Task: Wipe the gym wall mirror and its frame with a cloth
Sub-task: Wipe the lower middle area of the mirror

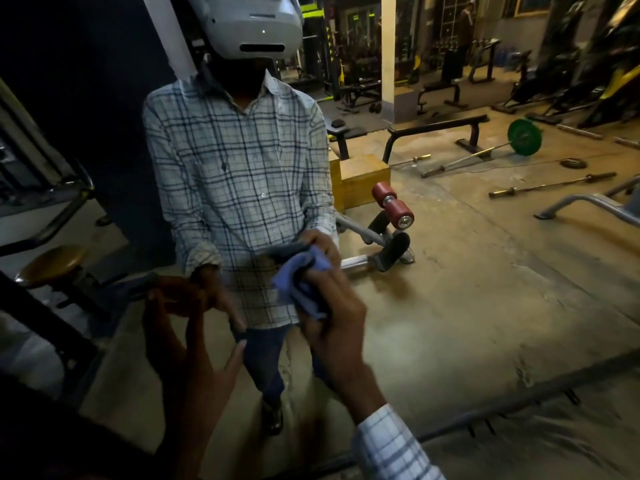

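The wall mirror [450, 271] fills most of the view and shows my reflection in a checked shirt. Its dark lower frame [519, 400] runs across the bottom right. My right hand [336, 327] grips a bunched blue cloth [301, 282] and holds it against the glass at the centre. My left hand [187, 327] is raised to the left of it, fingers spread, with the fingertips at the glass and nothing in it.
Reflected in the glass are a barbell with a green plate [524, 136], loose bars, a wooden box [363, 178], a bench with red roller pads [393, 204] and a white pillar. A dark machine frame [45, 317] and a round brown seat [52, 265] stand at the left.
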Tool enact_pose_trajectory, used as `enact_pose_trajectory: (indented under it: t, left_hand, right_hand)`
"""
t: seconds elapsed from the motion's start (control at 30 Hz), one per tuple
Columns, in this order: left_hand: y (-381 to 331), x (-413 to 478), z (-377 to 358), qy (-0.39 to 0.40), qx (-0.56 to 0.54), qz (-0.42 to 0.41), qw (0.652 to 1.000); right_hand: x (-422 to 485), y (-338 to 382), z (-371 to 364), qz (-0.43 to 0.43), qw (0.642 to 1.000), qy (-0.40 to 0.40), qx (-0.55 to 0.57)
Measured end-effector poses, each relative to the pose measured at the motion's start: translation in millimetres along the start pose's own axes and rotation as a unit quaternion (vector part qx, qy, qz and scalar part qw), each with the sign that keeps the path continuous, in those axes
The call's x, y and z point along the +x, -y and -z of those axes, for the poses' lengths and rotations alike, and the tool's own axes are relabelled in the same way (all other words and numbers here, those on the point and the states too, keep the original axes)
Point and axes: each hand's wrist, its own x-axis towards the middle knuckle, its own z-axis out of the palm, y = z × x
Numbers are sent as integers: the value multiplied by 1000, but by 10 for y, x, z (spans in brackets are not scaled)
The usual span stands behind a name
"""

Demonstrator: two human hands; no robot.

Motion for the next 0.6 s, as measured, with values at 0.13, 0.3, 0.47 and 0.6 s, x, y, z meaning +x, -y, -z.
enact_pose_trajectory:
  t: [0.13,0.3,0.47,0.6]
  left_hand:
    - [-314,76,-59,0,-43,-29,999]
    - [-714,250,-200,6,-70,-71,995]
    - [-871,273,-240,-24,-57,-32,998]
    - [-923,279,-266,-35,-37,-24,998]
  right_hand:
    - [424,-149,508,-33,987,-153,-43]
    - [295,12,206,-20,998,-67,-11]
    - [513,-148,655,48,994,0,-93]
    - [840,-113,805,15,986,-155,-67]
